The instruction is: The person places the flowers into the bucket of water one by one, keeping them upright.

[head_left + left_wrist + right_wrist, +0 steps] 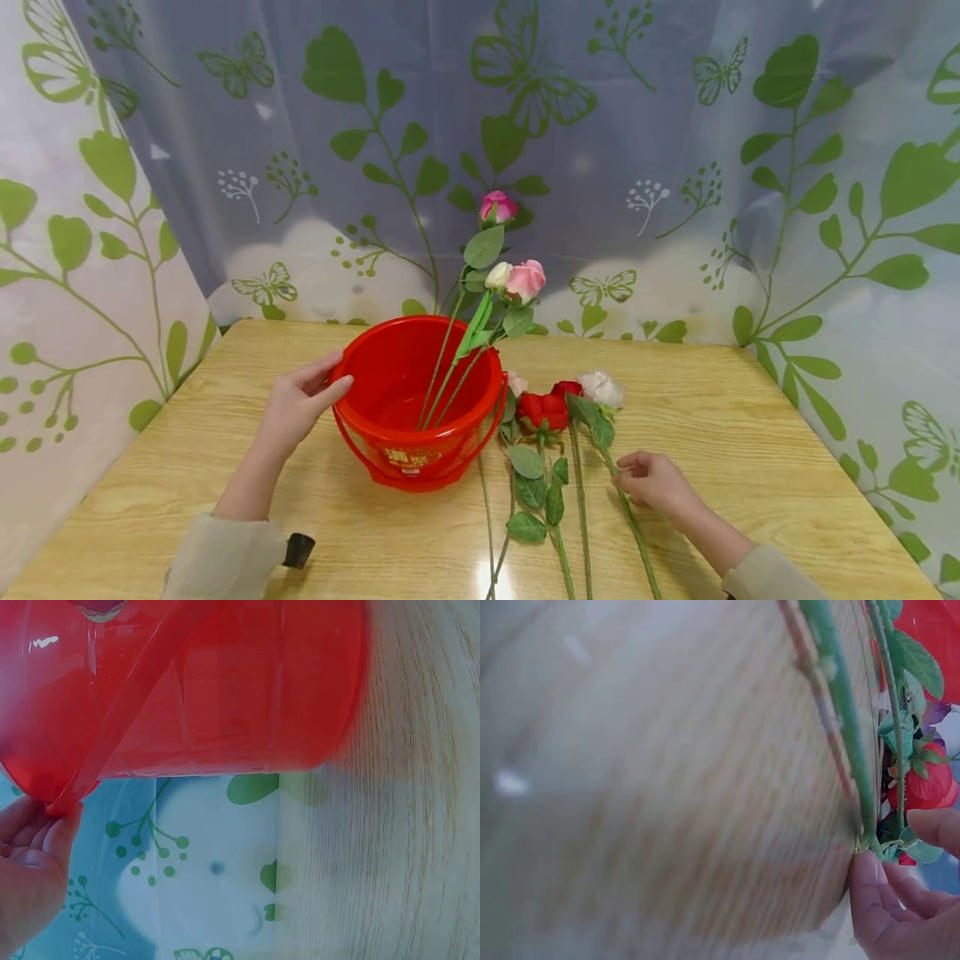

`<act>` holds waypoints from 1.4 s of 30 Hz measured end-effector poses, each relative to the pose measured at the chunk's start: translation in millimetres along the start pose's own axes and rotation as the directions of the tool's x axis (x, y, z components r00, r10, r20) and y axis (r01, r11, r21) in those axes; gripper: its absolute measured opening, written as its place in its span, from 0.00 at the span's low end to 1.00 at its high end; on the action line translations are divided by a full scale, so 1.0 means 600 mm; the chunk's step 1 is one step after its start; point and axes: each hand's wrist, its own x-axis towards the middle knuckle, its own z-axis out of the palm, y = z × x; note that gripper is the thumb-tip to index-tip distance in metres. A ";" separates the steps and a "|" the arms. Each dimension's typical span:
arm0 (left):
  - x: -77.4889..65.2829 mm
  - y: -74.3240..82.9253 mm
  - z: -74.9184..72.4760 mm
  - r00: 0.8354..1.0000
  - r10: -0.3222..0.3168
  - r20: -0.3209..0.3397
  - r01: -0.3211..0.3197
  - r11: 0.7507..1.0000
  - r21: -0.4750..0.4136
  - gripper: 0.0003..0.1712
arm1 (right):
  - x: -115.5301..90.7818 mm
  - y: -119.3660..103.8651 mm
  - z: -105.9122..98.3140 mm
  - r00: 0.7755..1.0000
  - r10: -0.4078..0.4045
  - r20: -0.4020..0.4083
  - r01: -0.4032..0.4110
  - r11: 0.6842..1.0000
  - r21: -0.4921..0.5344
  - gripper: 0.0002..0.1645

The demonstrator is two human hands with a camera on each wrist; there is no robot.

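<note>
A red plastic bucket (420,458) stands on the table, its rim held at the left by my left hand (296,408), thumb over the edge. In the left wrist view the left hand (37,855) grips the rim beside the bucket's handle (127,712). Inside the bucket lean a magenta rose (498,207), a pink rose (526,281) and a cream bud (498,276). My right hand (660,483) holds the stem of a white rose (602,389) lying at the right. The right wrist view shows fingers (866,885) against this green stem (844,697).
Red roses (543,411) and a pale rose (517,383) lie beside the bucket, stems toward the near edge. A small black object (299,550) is by the left sleeve. Behind the wooden table (720,417) hangs a leaf-and-butterfly patterned cloth (600,192).
</note>
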 end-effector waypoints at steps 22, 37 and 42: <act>-0.001 0.000 -0.001 1.000 0.015 -0.009 -0.015 1.000 0.005 0.32 | 0.018 0.004 0.008 0.988 -0.151 -0.028 0.137 0.950 -0.281 0.16; -0.001 -0.002 -0.001 1.000 0.012 -0.010 -0.012 1.000 0.015 0.32 | 0.014 0.002 0.007 0.990 -0.143 -0.018 0.132 0.947 -0.293 0.16; -0.001 -0.001 -0.001 1.000 0.012 -0.009 -0.012 1.000 0.019 0.32 | 0.013 0.002 0.004 0.989 -0.146 -0.029 0.133 0.952 -0.275 0.16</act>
